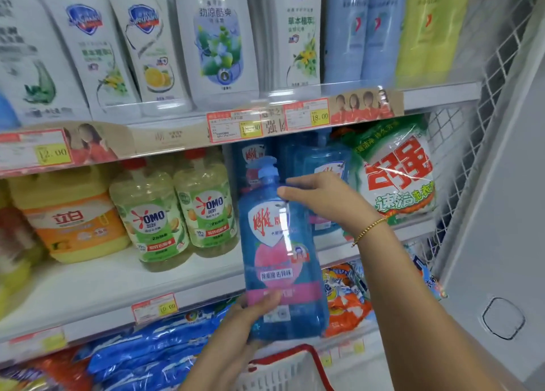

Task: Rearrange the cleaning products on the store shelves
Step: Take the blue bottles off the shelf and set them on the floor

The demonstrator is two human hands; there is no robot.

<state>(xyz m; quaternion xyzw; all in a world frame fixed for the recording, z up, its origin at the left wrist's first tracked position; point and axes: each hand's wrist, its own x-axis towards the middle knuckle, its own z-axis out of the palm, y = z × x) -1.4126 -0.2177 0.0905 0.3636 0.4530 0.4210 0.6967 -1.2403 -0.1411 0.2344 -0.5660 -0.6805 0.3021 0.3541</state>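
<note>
Nearest the camera sat a white plastic basket (280, 373) with a red rim, low in the view. Just above it the left hand (244, 325) gripped the base of a blue pump bottle (283, 252), the thumb laid across the pink band on its label and the other fingers curled behind. The right hand (321, 199), with a gold bracelet (370, 228) at the wrist, held the same bottle at its shoulder, fingers wrapped round it just under the pump head.

That bottle was close to upright and was held in the air in front of the middle shelf (118, 287), standing on nothing; its base hung lower than the shelf edge. Behind it, on that shelf, stood more blue bottles (327, 166) of the same kind. Just to their right leaned a green bag of washing powder (398, 178) against the wire mesh side panel (460, 166). To the left stood two green bottles with red caps (147, 216), side by side, then a yellow jug (73, 216).

On the upper shelf stood a row of tall white bottles (218, 42), with pale blue and yellow-green ones further right. Price tags (233, 126) ran along its front edge. Blue bags (147, 358) and orange bags (348, 305) lay on the lower shelf.
</note>
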